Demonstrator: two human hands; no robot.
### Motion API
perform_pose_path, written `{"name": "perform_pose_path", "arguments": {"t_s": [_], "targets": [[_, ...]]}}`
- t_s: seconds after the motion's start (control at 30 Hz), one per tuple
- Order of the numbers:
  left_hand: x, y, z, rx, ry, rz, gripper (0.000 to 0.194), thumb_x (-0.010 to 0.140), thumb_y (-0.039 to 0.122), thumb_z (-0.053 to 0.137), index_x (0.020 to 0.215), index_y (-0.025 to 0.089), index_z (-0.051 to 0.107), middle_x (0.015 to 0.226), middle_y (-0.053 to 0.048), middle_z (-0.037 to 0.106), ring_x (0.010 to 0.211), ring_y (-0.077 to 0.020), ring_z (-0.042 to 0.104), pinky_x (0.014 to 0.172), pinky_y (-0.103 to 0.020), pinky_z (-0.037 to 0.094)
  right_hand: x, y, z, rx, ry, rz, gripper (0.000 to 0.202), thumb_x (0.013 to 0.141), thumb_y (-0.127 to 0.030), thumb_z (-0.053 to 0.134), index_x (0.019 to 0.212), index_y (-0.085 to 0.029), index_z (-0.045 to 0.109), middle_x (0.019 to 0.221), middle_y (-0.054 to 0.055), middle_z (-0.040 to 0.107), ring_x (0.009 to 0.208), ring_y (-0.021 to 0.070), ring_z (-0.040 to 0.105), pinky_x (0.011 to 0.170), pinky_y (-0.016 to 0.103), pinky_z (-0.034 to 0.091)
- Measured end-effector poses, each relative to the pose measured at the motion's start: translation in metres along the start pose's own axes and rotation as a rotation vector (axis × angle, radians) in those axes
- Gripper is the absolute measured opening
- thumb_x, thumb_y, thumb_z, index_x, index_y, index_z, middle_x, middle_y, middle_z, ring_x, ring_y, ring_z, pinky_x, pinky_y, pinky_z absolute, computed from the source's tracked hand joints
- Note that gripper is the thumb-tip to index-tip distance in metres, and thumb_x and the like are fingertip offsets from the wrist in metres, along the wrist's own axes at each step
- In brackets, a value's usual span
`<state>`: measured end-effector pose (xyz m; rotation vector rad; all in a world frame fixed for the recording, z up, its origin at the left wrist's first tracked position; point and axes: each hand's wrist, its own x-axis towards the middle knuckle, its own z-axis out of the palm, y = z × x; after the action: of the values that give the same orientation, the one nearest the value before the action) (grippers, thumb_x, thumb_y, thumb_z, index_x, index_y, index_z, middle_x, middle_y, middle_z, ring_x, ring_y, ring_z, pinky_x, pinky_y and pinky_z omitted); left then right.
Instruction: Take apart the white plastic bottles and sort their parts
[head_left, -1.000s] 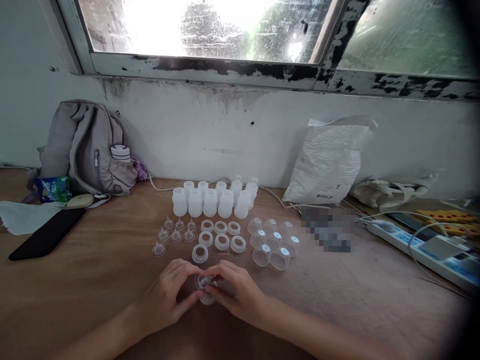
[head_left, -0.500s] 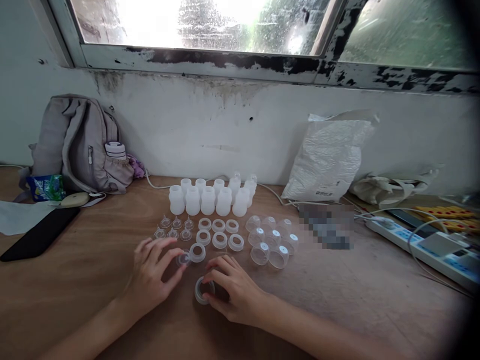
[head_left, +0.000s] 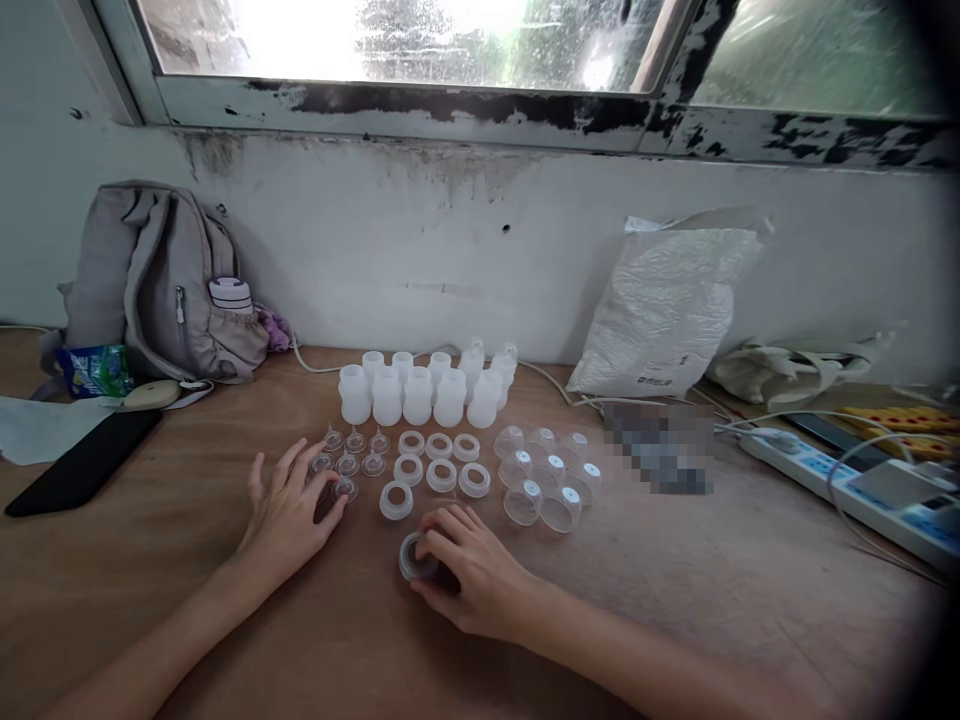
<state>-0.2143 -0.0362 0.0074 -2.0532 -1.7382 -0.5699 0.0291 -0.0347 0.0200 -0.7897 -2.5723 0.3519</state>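
Note:
My left hand [head_left: 289, 510] has its thumb and forefinger closed around a clear nipple [head_left: 345, 488] at the front of the group of clear nipples [head_left: 347, 463]. Between the fingertips of my right hand [head_left: 472, 565] is a translucent ring [head_left: 415, 557], low over the wood or on it. Several white rings [head_left: 441, 475] lie in rows in the middle, one [head_left: 396, 500] closest to me. Right of them are several clear domed caps [head_left: 560, 508] with small round marks. White bottles [head_left: 418, 397] stand upright behind.
A grey backpack [head_left: 161, 290] leans on the wall at left, with a black pouch [head_left: 86, 465] before it. On the right are a white plastic bag [head_left: 664, 310], a power strip [head_left: 862, 495] and cables. The wooden table [head_left: 637, 630] extends under everything.
My left hand has moved left with the clear nipple, away from the nearest white ring to the nipple group. My right hand and its ring have shifted slightly right and up in view.

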Motion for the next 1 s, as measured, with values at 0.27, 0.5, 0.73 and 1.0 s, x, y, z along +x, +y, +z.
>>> {"name": "perform_pose_path", "arguments": {"t_s": [0.27, 0.5, 0.73, 1.0], "targets": [[0.001, 0.000, -0.003, -0.067, 0.107, -0.002, 0.030, 0.075, 0.032, 0.050, 0.101, 0.019, 0.052, 0.122, -0.012, 0.046, 0.116, -0.0289, 0.035, 0.098, -0.056, 0.010, 0.003, 0.015, 0.000, -0.050, 0.110, 0.122, 0.019, 0.071, -0.016, 0.053, 0.089, -0.019, 0.047, 0.096, 0.007, 0.052, 0.089, 0.0202, 0.047, 0.077, 0.034, 0.040], [-0.005, 0.015, -0.019, -0.379, -0.141, 0.388, 0.033, 0.081, 0.021, 0.043, 0.114, 0.020, 0.045, 0.119, -0.008, 0.048, 0.115, -0.0204, 0.038, 0.097, -0.037, 0.033, 0.001, 0.019, 0.002, -0.079, 0.156, 0.116, 0.015, 0.072, -0.013, 0.050, 0.085, -0.019, 0.050, 0.103, 0.009, 0.048, 0.097, 0.0227, 0.044, 0.081, 0.037, 0.038], [-0.008, 0.031, -0.017, -0.419, -0.385, 0.387, 0.050, 0.085, 0.032, 0.040, 0.132, 0.023, 0.024, 0.136, -0.004, 0.030, 0.125, -0.0205, 0.025, 0.100, -0.039, 0.032, 0.000, 0.020, 0.002, -0.100, 0.208, 0.088, 0.016, 0.072, -0.011, 0.049, 0.085, -0.019, 0.051, 0.101, 0.009, 0.048, 0.093, 0.0227, 0.045, 0.080, 0.039, 0.039], [-0.004, 0.031, -0.022, -0.375, -0.456, 0.454, 0.049, 0.088, 0.031, 0.034, 0.133, 0.031, 0.016, 0.139, 0.002, 0.025, 0.128, -0.0216, 0.018, 0.099, -0.044, 0.030, -0.001, 0.016, -0.003, -0.124, 0.219, 0.097, 0.015, 0.072, -0.010, 0.048, 0.085, -0.019, 0.052, 0.098, 0.009, 0.049, 0.088, 0.0218, 0.045, 0.077, 0.038, 0.039]]}}
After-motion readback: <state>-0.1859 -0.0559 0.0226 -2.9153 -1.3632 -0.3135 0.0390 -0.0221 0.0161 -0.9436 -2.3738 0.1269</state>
